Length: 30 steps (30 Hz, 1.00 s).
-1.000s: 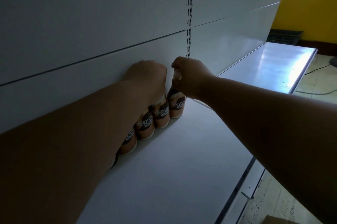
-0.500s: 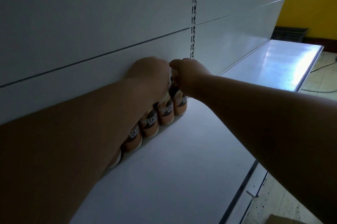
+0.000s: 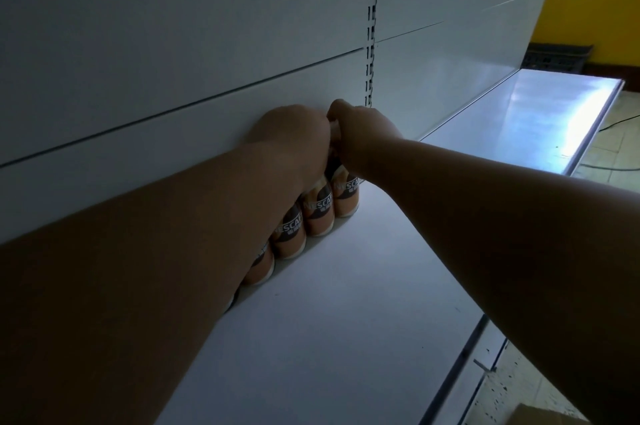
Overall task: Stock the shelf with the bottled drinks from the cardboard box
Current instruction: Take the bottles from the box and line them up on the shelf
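Observation:
A row of several orange-and-brown bottled drinks (image 3: 318,213) stands along the back panel of the white shelf (image 3: 346,303). My left hand (image 3: 291,137) reaches over the row and grips the top of one bottle; my forearm hides the bottles further left. My right hand (image 3: 363,137) is curled round the neck of the rightmost bottle (image 3: 346,194), which stands upright on the shelf against its neighbour. The two hands touch each other above the bottles.
A slotted upright (image 3: 371,26) runs up the back panel just behind my hands. The shelf continues to the right to a lit section (image 3: 540,119). A corner of the cardboard box (image 3: 540,416) shows on the floor at bottom right, and a dark crate (image 3: 557,57) sits by the yellow wall.
My right hand has brought the rightmost bottle leftward until it stands against the row, and both hands now meet above the bottles.

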Each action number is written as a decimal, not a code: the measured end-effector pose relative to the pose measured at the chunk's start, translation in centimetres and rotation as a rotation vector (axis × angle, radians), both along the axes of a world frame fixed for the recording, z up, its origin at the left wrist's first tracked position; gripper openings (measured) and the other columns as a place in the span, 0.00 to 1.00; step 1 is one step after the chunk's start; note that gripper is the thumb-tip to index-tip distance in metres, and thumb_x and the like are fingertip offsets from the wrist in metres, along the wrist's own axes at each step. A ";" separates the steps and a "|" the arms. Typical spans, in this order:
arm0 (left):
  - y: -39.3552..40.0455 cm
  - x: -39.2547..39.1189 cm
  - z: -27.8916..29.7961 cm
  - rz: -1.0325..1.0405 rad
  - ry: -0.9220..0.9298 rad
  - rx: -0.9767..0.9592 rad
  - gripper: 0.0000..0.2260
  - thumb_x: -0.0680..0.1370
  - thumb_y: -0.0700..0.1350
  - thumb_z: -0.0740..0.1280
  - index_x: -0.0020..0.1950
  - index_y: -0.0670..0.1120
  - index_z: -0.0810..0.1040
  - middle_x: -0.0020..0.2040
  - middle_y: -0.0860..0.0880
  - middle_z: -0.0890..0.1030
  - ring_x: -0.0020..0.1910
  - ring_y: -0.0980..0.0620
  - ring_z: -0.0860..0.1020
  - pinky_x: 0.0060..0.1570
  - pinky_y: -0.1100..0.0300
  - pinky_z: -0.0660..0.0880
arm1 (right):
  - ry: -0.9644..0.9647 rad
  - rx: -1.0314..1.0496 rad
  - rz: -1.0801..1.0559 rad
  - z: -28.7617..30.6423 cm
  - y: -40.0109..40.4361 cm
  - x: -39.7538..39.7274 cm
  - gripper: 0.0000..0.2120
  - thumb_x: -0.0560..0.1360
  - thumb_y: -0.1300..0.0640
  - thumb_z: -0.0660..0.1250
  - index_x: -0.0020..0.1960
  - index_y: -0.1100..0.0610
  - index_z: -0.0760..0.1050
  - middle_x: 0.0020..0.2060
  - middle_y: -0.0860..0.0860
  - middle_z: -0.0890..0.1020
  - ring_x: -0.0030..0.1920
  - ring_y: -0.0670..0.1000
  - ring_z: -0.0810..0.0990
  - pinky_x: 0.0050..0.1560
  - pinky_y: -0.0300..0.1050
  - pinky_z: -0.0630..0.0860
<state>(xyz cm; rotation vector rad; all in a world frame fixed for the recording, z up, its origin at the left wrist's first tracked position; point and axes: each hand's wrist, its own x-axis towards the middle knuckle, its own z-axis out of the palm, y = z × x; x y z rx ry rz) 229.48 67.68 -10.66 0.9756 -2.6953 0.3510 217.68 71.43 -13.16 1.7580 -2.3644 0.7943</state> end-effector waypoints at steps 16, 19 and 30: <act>1.7 2.1 -0.4 0.008 0.105 0.046 0.17 0.74 0.47 0.68 0.58 0.43 0.68 0.56 0.40 0.69 0.52 0.43 0.71 0.47 0.54 0.69 | -0.012 0.122 0.049 0.7 4.2 0.8 0.31 0.72 0.59 0.71 0.70 0.49 0.63 0.64 0.59 0.69 0.59 0.61 0.74 0.54 0.51 0.76; 3.5 5.0 -0.1 -0.017 0.137 0.015 0.19 0.73 0.47 0.70 0.59 0.43 0.68 0.57 0.41 0.70 0.53 0.43 0.71 0.51 0.50 0.72 | 0.021 0.093 0.083 1.9 6.2 1.8 0.26 0.73 0.58 0.69 0.69 0.51 0.66 0.63 0.58 0.70 0.60 0.59 0.72 0.57 0.52 0.74; 11.4 21.6 -3.3 0.055 0.331 0.040 0.09 0.72 0.44 0.68 0.50 0.44 0.74 0.48 0.44 0.75 0.46 0.44 0.73 0.48 0.53 0.69 | -0.034 0.098 0.271 1.3 10.2 12.3 0.14 0.75 0.56 0.64 0.61 0.52 0.74 0.58 0.54 0.75 0.54 0.58 0.76 0.51 0.52 0.75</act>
